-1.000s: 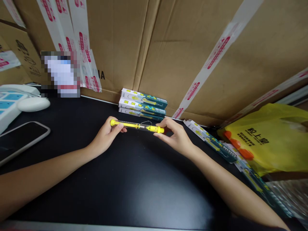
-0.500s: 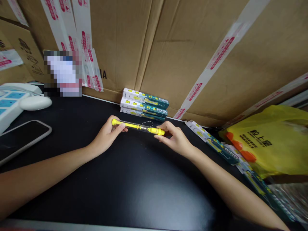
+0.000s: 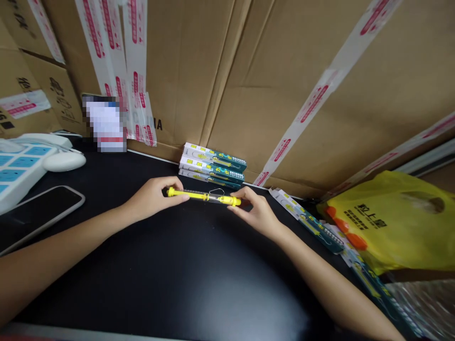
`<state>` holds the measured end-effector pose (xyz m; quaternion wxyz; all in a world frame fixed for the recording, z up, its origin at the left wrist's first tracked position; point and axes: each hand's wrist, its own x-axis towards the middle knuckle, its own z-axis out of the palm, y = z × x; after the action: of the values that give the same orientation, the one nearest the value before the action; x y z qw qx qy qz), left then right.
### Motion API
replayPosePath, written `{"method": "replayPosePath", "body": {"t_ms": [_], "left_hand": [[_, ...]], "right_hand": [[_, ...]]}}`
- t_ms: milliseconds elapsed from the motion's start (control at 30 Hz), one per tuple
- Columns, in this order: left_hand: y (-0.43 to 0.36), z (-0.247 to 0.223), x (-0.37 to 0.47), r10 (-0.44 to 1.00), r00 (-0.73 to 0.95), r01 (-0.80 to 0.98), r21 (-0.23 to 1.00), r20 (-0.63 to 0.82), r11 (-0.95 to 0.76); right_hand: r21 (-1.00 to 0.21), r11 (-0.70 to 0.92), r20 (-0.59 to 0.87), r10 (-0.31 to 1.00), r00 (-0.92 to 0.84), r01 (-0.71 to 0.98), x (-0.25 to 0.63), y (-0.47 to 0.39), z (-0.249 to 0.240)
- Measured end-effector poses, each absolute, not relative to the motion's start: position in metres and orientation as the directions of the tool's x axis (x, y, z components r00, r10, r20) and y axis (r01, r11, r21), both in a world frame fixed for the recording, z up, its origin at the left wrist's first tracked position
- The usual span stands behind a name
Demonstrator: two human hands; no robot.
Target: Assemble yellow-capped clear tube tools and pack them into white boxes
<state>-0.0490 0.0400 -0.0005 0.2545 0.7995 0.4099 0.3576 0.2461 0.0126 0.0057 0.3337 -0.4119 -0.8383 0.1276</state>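
Note:
A spring scale [image 3: 199, 195] with a clear tube, yellow end caps and a yellow inner strip lies level between both hands, above the black table. My left hand [image 3: 151, 198] is closed round its left end, the thumb in front and the fingers behind. At the other end, my right hand [image 3: 259, 208] pinches the yellow cap between thumb and fingers. A thin wire hook [image 3: 216, 190] shows just behind the tube near my right fingertips. Behind the hands, several printed spring scale boxes [image 3: 213, 166] are stacked against the cardboard.
More boxes [image 3: 307, 220] lie in a slanting row on the right, beside a yellow plastic bag [image 3: 394, 237]. On the left are a phone [image 3: 39, 215], a white power strip [image 3: 26, 168] and a white mouse [image 3: 64, 161]. Large taped cartons [image 3: 185, 71] wall off the back.
The view has shifted, so the background sits lower in the picture. The spring scale looks more level. My left thumb lies straighter along the tube, and both hands keep their hold.

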Motion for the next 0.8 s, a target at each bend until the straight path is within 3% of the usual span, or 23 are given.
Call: {"method": "replayPosePath", "body": {"t_ms": [133, 300, 800], "left_hand": [[0.030, 0.002, -0.047, 0.747, 0.625, 0.568, 0.525, 0.226, -0.634], [0.008, -0.003, -0.032, 0.676, 0.720, 0.505, 0.547, 0.159, -0.667], [-0.002, -0.005, -0.027, 0.723, 0.672, 0.552, 0.542, 0.162, -0.634]], "right_hand": [[-0.576, 0.596, 0.362, 0.800, -0.479, 0.560, 0.236, 0.010, -0.001], [-0.635, 0.578, 0.262, 0.785, -0.561, 0.513, 0.220, -0.001, -0.005], [-0.717, 0.544, 0.246, 0.783, -0.572, 0.436, 0.222, -0.003, -0.006]]}}
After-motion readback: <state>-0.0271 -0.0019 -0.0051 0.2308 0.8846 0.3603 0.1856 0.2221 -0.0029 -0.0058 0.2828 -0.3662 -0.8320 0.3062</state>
